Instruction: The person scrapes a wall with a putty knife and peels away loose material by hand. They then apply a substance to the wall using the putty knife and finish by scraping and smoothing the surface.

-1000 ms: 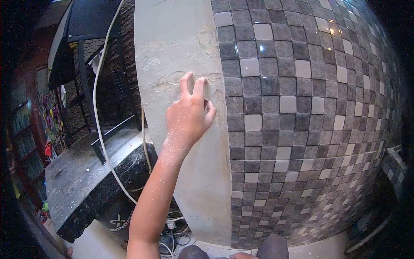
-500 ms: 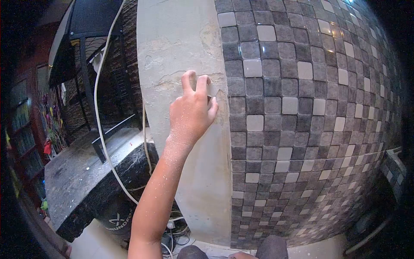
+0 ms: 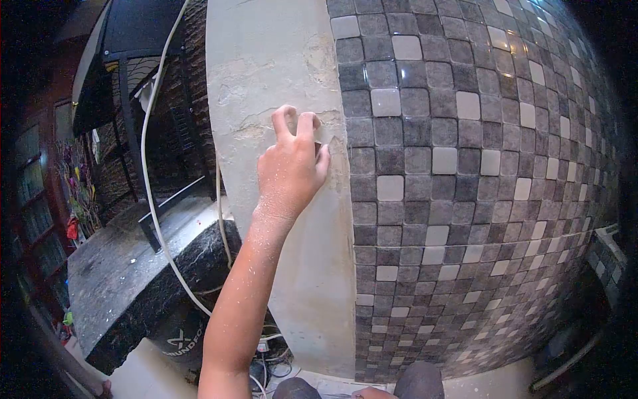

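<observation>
My left hand (image 3: pixel 292 156) reaches up to the pale plaster strip (image 3: pixel 266 73), back of the hand towards me. Its fingers are bent against the surface and the thumb curls in from the right. A small dark edge shows between thumb and fingers; what it belongs to is hidden by the hand. Cracked, flaking patches (image 3: pixel 249 126) lie around the fingertips. White specks dot the wrist and forearm. My right hand cannot be seen; a skin-coloured shape (image 3: pixel 372 394) at the bottom edge is too cut off to identify.
Grey and white mosaic tiles (image 3: pixel 458 166) cover the wall to the right. At left are a dark stone ledge (image 3: pixel 113 272), a black metal frame (image 3: pixel 126 126) and a hanging white cable (image 3: pixel 147 166). Below lie more cables (image 3: pixel 266 362). My knees (image 3: pixel 420 380) show at the bottom.
My left hand sits slightly further left in the view, with its fingers still bent at the plaster. The wall and surroundings have also shifted slightly left.
</observation>
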